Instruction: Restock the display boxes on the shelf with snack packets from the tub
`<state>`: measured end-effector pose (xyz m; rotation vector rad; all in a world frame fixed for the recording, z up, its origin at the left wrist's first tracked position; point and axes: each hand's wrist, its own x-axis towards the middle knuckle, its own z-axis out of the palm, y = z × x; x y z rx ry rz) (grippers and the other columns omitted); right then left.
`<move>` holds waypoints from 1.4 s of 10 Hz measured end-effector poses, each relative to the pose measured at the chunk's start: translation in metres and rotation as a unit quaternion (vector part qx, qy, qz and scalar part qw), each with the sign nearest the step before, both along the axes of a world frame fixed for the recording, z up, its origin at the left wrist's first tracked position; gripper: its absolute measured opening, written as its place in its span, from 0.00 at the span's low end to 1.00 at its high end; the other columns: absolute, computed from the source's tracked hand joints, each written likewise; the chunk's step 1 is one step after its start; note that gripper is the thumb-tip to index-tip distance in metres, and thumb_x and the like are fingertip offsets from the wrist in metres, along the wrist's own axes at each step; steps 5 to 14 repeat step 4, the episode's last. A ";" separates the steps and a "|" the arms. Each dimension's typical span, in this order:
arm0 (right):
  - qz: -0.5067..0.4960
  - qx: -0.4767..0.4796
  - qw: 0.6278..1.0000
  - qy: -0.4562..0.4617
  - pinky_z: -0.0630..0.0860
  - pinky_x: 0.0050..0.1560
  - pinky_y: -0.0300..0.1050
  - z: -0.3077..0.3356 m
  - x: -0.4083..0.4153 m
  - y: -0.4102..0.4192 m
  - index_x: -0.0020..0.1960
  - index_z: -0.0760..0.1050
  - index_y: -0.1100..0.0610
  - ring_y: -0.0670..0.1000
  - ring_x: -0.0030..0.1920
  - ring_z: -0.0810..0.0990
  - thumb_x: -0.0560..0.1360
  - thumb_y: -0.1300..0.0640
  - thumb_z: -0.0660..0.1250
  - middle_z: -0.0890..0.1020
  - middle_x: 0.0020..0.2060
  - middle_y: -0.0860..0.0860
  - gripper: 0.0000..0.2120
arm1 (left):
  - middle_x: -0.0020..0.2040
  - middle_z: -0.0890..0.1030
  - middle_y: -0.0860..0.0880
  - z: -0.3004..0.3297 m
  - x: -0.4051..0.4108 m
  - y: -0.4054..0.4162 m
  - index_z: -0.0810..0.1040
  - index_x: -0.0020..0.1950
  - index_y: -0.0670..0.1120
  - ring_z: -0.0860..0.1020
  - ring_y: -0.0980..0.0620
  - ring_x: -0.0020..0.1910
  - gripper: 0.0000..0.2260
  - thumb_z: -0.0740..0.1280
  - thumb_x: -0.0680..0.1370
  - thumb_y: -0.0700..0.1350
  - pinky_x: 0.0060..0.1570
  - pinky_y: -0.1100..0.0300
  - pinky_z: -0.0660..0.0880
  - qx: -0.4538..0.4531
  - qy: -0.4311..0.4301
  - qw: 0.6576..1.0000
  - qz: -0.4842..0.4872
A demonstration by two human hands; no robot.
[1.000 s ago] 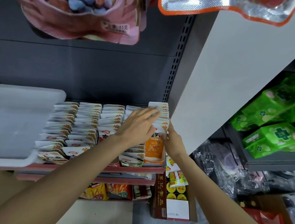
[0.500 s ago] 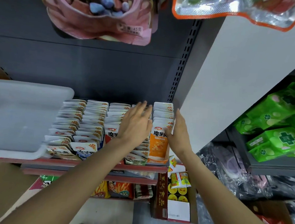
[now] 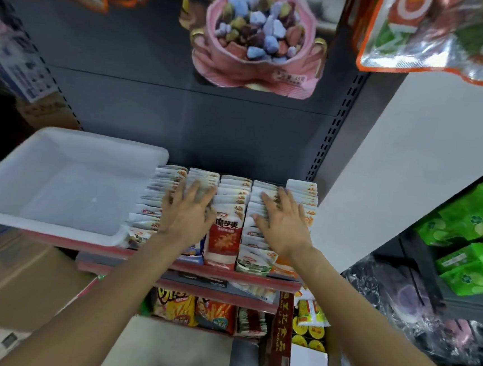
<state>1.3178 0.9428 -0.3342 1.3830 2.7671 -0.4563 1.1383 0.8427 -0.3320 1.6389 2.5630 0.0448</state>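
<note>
Packets (image 3: 227,202) beside the tub (image 3: 67,185) are pressed by the spread fingers of both hands, left hand (image 3: 186,216) and right hand (image 3: 284,226); light, crinkly, probably slippery, best pinched by top edges.

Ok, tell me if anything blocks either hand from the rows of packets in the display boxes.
Nothing visible does: the left hand and right hand already rest flat on the white-topped snack packets.

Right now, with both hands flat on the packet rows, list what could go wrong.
1. The white tub overhangs the shelf edge; a nudge from the left hand might tip it.
2. The front packets lean over the edge; pressing with the right hand may push them off.
</note>
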 end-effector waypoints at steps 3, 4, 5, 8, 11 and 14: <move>-0.033 0.016 0.998 0.048 0.54 0.74 0.54 0.021 -0.015 -0.028 0.74 0.58 0.53 0.55 0.76 0.52 0.81 0.49 0.53 0.55 0.76 0.54 0.23 | 0.65 0.73 0.45 0.022 -0.002 0.002 0.69 0.68 0.50 0.69 0.45 0.65 0.17 0.56 0.79 0.49 0.61 0.50 0.67 0.024 0.016 0.999 -0.028; -0.051 0.001 0.994 0.096 0.68 0.64 0.50 0.036 -0.017 -0.044 0.71 0.65 0.55 0.56 0.68 0.67 0.81 0.53 0.55 0.66 0.70 0.55 0.19 | 0.55 0.79 0.46 0.036 -0.005 -0.005 0.75 0.62 0.48 0.76 0.46 0.55 0.13 0.58 0.79 0.48 0.50 0.54 0.71 0.034 -0.003 0.999 -0.039; -0.051 0.001 0.994 0.096 0.68 0.64 0.50 0.036 -0.017 -0.044 0.71 0.65 0.55 0.56 0.68 0.67 0.81 0.53 0.55 0.66 0.70 0.55 0.19 | 0.55 0.79 0.46 0.036 -0.005 -0.005 0.75 0.62 0.48 0.76 0.46 0.55 0.13 0.58 0.79 0.48 0.50 0.54 0.71 0.034 -0.003 0.999 -0.039; -0.051 0.001 0.994 0.096 0.68 0.64 0.50 0.036 -0.017 -0.044 0.71 0.65 0.55 0.56 0.68 0.67 0.81 0.53 0.55 0.66 0.70 0.55 0.19 | 0.55 0.79 0.46 0.036 -0.005 -0.005 0.75 0.62 0.48 0.76 0.46 0.55 0.13 0.58 0.79 0.48 0.50 0.54 0.71 0.034 -0.003 0.999 -0.039; -0.051 0.001 0.994 0.096 0.68 0.64 0.50 0.036 -0.017 -0.044 0.71 0.65 0.55 0.56 0.68 0.67 0.81 0.53 0.55 0.66 0.70 0.55 0.19 | 0.55 0.79 0.46 0.036 -0.005 -0.005 0.75 0.62 0.48 0.76 0.46 0.55 0.13 0.58 0.79 0.48 0.50 0.54 0.71 0.034 -0.003 0.999 -0.039; -0.051 0.001 0.994 0.096 0.68 0.64 0.50 0.036 -0.017 -0.044 0.71 0.65 0.55 0.56 0.68 0.67 0.81 0.53 0.55 0.66 0.70 0.55 0.19 | 0.55 0.79 0.46 0.036 -0.005 -0.005 0.75 0.62 0.48 0.76 0.46 0.55 0.13 0.58 0.79 0.48 0.50 0.54 0.71 0.034 -0.003 0.999 -0.039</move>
